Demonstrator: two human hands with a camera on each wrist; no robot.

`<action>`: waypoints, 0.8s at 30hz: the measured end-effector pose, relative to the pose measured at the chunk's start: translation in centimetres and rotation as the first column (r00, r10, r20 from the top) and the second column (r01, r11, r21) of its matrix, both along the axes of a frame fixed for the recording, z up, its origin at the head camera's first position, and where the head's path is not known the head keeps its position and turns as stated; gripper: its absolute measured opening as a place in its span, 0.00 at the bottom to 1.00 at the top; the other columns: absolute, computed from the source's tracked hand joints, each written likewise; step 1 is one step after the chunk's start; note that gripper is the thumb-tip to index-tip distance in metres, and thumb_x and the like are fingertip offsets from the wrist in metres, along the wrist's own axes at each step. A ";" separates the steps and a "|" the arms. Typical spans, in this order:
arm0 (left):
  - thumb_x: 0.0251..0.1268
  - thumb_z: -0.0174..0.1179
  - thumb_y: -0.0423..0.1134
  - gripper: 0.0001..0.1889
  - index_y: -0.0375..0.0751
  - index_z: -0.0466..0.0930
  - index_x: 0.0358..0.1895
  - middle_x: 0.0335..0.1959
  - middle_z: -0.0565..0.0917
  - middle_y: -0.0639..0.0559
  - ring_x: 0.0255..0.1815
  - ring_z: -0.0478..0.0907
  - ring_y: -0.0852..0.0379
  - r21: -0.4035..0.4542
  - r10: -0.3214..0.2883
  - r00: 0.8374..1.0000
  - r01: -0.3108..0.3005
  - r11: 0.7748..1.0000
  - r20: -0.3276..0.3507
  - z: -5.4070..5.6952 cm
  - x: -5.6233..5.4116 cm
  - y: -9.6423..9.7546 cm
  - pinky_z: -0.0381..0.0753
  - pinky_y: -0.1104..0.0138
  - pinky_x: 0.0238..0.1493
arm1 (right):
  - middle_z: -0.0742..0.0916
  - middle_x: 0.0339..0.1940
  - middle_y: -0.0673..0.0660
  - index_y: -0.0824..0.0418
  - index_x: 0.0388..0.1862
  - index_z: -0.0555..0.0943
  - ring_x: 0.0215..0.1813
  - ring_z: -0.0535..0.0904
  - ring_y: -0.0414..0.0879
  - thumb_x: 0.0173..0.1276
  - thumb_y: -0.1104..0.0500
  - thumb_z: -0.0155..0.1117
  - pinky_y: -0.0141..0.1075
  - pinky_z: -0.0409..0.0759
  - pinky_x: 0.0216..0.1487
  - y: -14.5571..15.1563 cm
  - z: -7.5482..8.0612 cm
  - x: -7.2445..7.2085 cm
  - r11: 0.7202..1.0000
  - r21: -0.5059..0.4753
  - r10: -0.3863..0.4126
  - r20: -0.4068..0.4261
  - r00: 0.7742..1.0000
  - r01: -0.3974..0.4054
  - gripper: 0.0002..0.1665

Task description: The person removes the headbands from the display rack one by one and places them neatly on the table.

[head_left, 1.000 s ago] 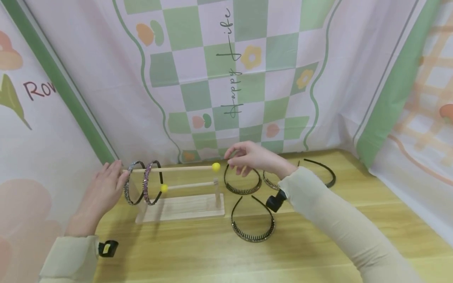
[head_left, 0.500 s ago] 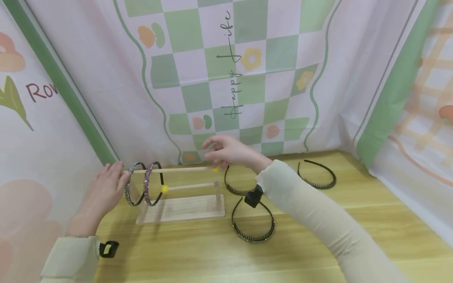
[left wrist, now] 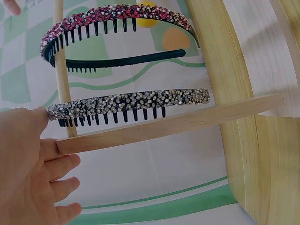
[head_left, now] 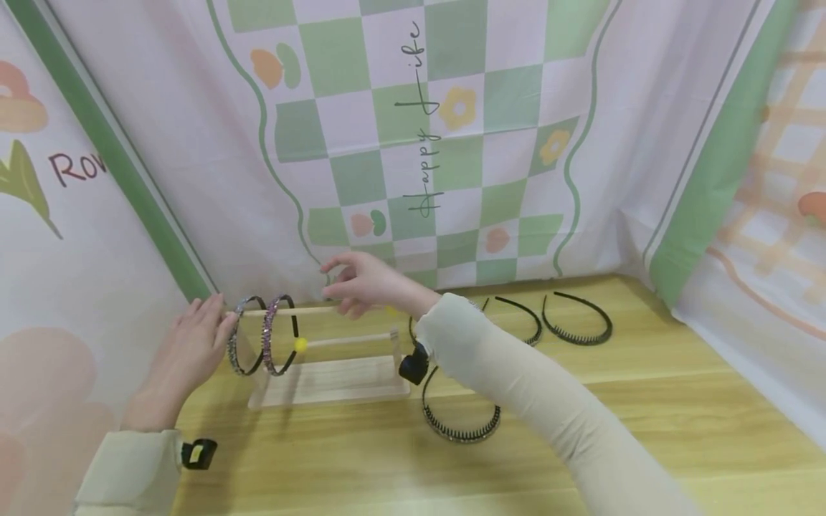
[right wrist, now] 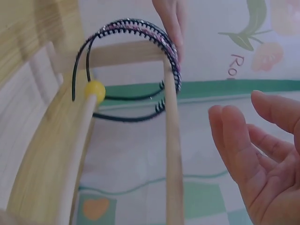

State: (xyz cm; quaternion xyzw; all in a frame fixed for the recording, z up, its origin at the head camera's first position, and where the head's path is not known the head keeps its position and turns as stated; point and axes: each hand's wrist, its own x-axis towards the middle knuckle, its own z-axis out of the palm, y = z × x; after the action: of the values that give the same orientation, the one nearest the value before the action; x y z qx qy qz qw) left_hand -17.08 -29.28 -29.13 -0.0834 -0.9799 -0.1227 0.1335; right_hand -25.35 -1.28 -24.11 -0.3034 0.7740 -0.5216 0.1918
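Observation:
My left hand [head_left: 190, 347] grips the end post of a pale wooden headband rack [head_left: 335, 380], thumb on one side and fingers on the other, as the left wrist view shows. Two glittery toothed headbands hang on the rack's upper rod: a silver one [left wrist: 126, 103] beside that post and a pink-and-silver one [left wrist: 112, 16] farther along. My right hand [head_left: 361, 283] is over the upper rod, its fingers loosely bent with nothing between them. In the right wrist view the right hand [right wrist: 262, 164] is apart from the rod [right wrist: 172, 140].
A yellow ball [head_left: 300, 345] tips the lower rod. On the wooden table [head_left: 581, 430] right of the rack lie several black toothed headbands, including a front one [head_left: 461, 435] and a far-right one [head_left: 581, 338]; my right forearm partly covers some. A patterned curtain [head_left: 452, 158] hangs behind.
My right hand has moved left, from above the headbands on the table, past the rod's yellow tip, to over the upper rod. The left hand and the two hung headbands stay put.

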 end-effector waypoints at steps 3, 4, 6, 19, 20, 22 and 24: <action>0.75 0.28 0.51 0.33 0.22 0.46 0.68 0.67 0.50 0.24 0.67 0.41 0.28 -0.003 0.000 1.000 0.000 1.000 0.002 0.0 0.0 0.0 0.36 0.41 0.65 | 0.83 0.39 0.62 0.60 0.60 0.69 0.35 0.82 0.58 0.64 0.62 0.62 0.40 0.83 0.31 -1.2 -0.3 0.3 1.000 -0.008 0.001 0.013 1.000 -0.001 0.26; 0.75 0.28 0.51 0.33 0.23 0.46 0.68 0.67 0.50 0.24 0.67 0.41 0.28 -0.004 0.000 1.000 0.000 1.000 0.003 0.0 0.0 0.0 0.36 0.41 0.65 | 0.83 0.39 0.63 0.60 0.61 0.69 0.36 0.82 0.58 0.64 0.63 0.62 0.40 0.83 0.30 -1.6 -0.5 0.4 1.000 -0.011 0.003 0.014 1.000 -0.003 0.26; 0.75 0.28 0.51 0.33 0.22 0.46 0.68 0.67 0.49 0.24 0.67 0.41 0.28 -0.005 -0.001 1.000 0.001 1.000 0.004 0.0 0.0 0.0 0.36 0.41 0.65 | 0.82 0.40 0.63 0.61 0.61 0.68 0.36 0.82 0.60 0.64 0.63 0.61 0.41 0.83 0.29 -2.3 -0.8 0.7 1.000 -0.021 0.009 0.025 1.000 -0.009 0.26; 0.75 0.28 0.51 0.33 0.22 0.47 0.67 0.65 0.51 0.23 0.66 0.42 0.27 0.010 -0.003 1.000 0.003 1.000 -0.011 -0.1 -0.1 -0.1 0.37 0.40 0.64 | 0.82 0.38 0.58 0.58 0.61 0.70 0.30 0.82 0.55 0.62 0.65 0.63 0.40 0.83 0.26 -6.3 -3.1 2.4 1.000 -0.019 0.018 0.034 0.999 -0.017 0.28; 0.75 0.28 0.51 0.33 0.21 0.47 0.67 0.65 0.51 0.23 0.66 0.42 0.26 0.011 -0.003 1.000 0.003 1.000 -0.013 -0.1 -0.1 -0.1 0.37 0.40 0.64 | 0.82 0.37 0.58 0.58 0.62 0.69 0.29 0.82 0.55 0.62 0.65 0.64 0.41 0.83 0.26 -6.6 -3.2 2.6 1.000 -0.021 0.011 0.030 0.999 -0.011 0.28; 0.75 0.29 0.51 0.33 0.21 0.48 0.67 0.65 0.51 0.22 0.66 0.42 0.26 0.010 -0.005 1.000 0.005 1.000 -0.016 -0.1 -0.2 -0.1 0.38 0.39 0.64 | 0.82 0.34 0.57 0.58 0.62 0.69 0.27 0.82 0.53 0.61 0.66 0.64 0.41 0.83 0.25 -7.2 -3.5 2.8 0.999 -0.031 -0.006 0.033 0.999 0.007 0.30; 0.75 0.29 0.50 0.33 0.21 0.48 0.67 0.65 0.52 0.22 0.66 0.42 0.26 0.011 -0.007 1.000 0.007 1.000 -0.016 -0.1 -0.2 0.0 0.38 0.39 0.64 | 0.82 0.32 0.57 0.57 0.63 0.68 0.23 0.81 0.51 0.61 0.65 0.65 0.40 0.83 0.23 -7.7 -3.8 3.0 0.999 -0.045 -0.027 0.044 0.999 0.029 0.31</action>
State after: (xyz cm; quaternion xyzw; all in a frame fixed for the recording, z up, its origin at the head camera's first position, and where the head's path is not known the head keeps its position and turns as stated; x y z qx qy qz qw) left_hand -17.28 -29.31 -29.27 -0.0869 -0.9778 -0.1277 0.1415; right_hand -22.33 -9.00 -27.90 -0.2857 0.7617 -0.5481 0.1943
